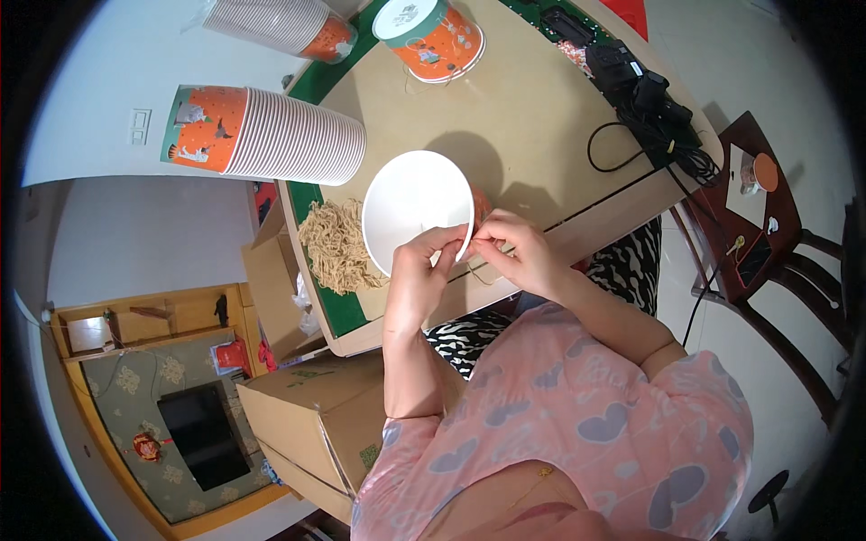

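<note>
A white-lined paper bucket (410, 203) lies tipped on the table, its open mouth facing me. My left hand (422, 275) is closed on its near right rim, thumb and fingers on either side of the wall. Beside it, my right hand (519, 248) pinches at the outside of the same rim, fingertips close to the left ones. A thin tan string (483, 275) trails below the fingers; its upper end is hidden by them. Left of the bucket is a heap of tan strings (336, 251).
A long nested stack of orange paper buckets (289, 135) lies at the left, another wrapped stack (280, 27) behind it. One bucket (433, 45) stands upside down at the back. Black cables and adapters (631, 86) line the right edge. A cardboard box (307, 410) stands below left.
</note>
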`<state>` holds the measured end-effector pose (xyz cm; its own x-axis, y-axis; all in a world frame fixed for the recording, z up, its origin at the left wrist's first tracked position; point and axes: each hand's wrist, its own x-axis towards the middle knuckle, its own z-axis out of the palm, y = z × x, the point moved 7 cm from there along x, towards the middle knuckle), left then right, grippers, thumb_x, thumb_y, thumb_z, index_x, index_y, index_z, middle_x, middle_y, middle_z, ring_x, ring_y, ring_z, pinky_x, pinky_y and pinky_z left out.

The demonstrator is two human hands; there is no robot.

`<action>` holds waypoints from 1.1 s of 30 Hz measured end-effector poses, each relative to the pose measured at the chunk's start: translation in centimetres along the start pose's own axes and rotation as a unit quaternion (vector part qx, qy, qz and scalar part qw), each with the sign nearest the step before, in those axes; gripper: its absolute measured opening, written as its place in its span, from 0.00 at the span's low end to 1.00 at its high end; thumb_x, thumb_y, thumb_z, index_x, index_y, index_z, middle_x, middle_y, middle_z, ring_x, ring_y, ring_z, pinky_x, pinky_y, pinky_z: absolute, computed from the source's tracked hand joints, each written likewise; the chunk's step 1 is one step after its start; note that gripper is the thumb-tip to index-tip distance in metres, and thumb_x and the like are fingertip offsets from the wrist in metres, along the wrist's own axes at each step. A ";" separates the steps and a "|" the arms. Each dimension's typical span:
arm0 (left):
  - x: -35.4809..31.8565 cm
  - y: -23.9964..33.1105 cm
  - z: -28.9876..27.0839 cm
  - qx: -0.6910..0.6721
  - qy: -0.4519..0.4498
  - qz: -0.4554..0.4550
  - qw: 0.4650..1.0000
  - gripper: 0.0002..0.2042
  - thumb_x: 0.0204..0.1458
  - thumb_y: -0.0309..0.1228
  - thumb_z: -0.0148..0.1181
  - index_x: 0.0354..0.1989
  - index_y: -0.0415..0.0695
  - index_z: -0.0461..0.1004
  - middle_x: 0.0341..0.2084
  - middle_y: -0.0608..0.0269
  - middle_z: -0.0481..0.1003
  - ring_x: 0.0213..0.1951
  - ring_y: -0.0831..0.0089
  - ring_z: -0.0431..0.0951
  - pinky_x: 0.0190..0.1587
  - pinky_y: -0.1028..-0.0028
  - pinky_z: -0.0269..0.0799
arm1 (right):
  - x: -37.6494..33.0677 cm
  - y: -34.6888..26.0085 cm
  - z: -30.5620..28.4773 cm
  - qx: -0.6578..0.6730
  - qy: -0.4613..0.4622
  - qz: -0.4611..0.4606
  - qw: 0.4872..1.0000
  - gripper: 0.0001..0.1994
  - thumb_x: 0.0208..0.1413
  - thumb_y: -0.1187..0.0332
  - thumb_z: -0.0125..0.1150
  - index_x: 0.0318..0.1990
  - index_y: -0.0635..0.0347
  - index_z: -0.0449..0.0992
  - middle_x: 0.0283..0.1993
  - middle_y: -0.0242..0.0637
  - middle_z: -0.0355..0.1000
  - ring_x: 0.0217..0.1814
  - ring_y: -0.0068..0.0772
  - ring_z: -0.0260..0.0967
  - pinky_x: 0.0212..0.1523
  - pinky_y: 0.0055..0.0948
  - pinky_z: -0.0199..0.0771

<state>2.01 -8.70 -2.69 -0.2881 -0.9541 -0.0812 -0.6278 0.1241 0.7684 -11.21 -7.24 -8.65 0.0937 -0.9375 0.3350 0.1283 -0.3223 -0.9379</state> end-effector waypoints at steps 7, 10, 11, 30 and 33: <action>0.2 1.6 -0.4 0.076 0.007 0.029 0.997 0.06 0.49 0.19 0.60 0.36 0.37 0.78 0.31 0.55 0.79 0.35 0.68 0.80 0.38 0.74 0.73 | 0.1 -0.4 0.0 -0.062 -0.031 -0.020 0.997 0.03 0.55 0.76 0.59 0.34 0.65 0.73 0.32 0.37 0.68 0.33 0.27 0.68 0.34 0.24 0.70; -0.2 1.6 -0.7 0.072 0.026 0.019 0.997 0.04 0.50 0.20 0.60 0.33 0.36 0.77 0.30 0.57 0.79 0.35 0.69 0.80 0.35 0.73 0.73 | 0.0 -0.1 0.1 -0.036 -0.036 0.022 0.998 0.04 0.56 0.73 0.58 0.34 0.65 0.74 0.31 0.37 0.70 0.30 0.28 0.69 0.31 0.26 0.68; -0.4 1.7 -0.8 0.070 0.031 0.018 0.997 0.04 0.50 0.20 0.60 0.33 0.36 0.77 0.30 0.57 0.79 0.35 0.69 0.80 0.35 0.73 0.73 | -0.2 0.3 0.2 -0.006 -0.036 0.061 0.997 0.06 0.56 0.70 0.57 0.33 0.65 0.74 0.29 0.37 0.72 0.27 0.29 0.69 0.27 0.28 0.66; -1.7 -1.3 -1.8 -0.120 0.096 -0.016 0.988 0.06 0.52 0.23 0.59 0.38 0.38 0.74 0.27 0.63 0.77 0.31 0.75 0.77 0.34 0.77 0.72 | 2.1 -5.5 2.3 -0.174 -0.011 -0.024 0.984 0.07 0.52 0.77 0.59 0.38 0.59 0.71 0.32 0.35 0.72 0.26 0.30 0.66 0.26 0.28 0.66; -1.8 -0.4 -1.8 -0.163 0.096 0.007 0.982 0.14 0.50 0.21 0.60 0.47 0.40 0.70 0.27 0.64 0.76 0.33 0.76 0.76 0.37 0.76 0.72 | 2.3 -5.6 2.2 -0.187 -0.003 -0.036 0.982 0.09 0.50 0.77 0.62 0.38 0.59 0.71 0.30 0.31 0.72 0.18 0.20 0.59 0.20 0.23 0.60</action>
<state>4.10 -7.49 -1.72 -0.1333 -0.9907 0.0287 -0.3506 0.0742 0.9336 -9.50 -7.34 -2.43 0.1040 -0.9101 0.4011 -0.2358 -0.4144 -0.8790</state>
